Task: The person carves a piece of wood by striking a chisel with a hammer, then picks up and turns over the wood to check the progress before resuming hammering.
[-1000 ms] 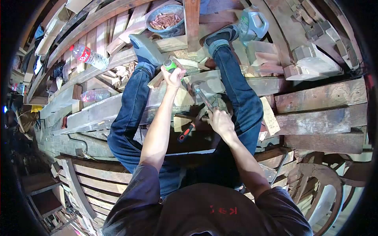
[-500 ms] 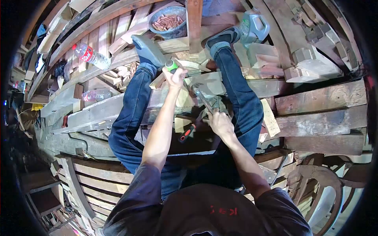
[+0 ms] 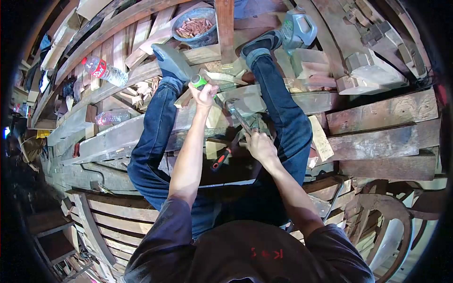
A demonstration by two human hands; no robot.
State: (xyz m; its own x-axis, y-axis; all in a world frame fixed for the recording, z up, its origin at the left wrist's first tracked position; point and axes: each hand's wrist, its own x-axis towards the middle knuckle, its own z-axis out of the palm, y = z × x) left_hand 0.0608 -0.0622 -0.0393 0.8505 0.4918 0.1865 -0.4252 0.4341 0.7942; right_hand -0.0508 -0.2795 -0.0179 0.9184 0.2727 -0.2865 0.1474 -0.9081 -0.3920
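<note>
My left hand [image 3: 204, 95] is closed around a green-handled tool [image 3: 198, 81], whose round end sticks up above the fist. Its lower part is mostly hidden, so its exact kind cannot be told. In my right hand [image 3: 262, 147] is a hammer [image 3: 239, 118], gripped by the handle, its metal head slanting up and left toward the left hand. Below the two hands lies a tool with a red and black handle [image 3: 221, 160]. A pale wood block [image 3: 214, 149] sits just beside it. Under the hammer is a light wooden piece [image 3: 247, 97] between the legs.
A bucket [image 3: 216, 35] of small wood pieces stands beyond the feet, with a plastic jug [image 3: 298, 32] to its right. Two plastic bottles, one with a red label [image 3: 100, 70], lie at left. Planks [image 3: 382, 113] are stacked at right; a wooden chair [image 3: 401, 226] stands lower right.
The view has shifted slightly, so the surroundings sit a little further left. Both hands keep their grips; the hammer stays at nearly the same slant.
</note>
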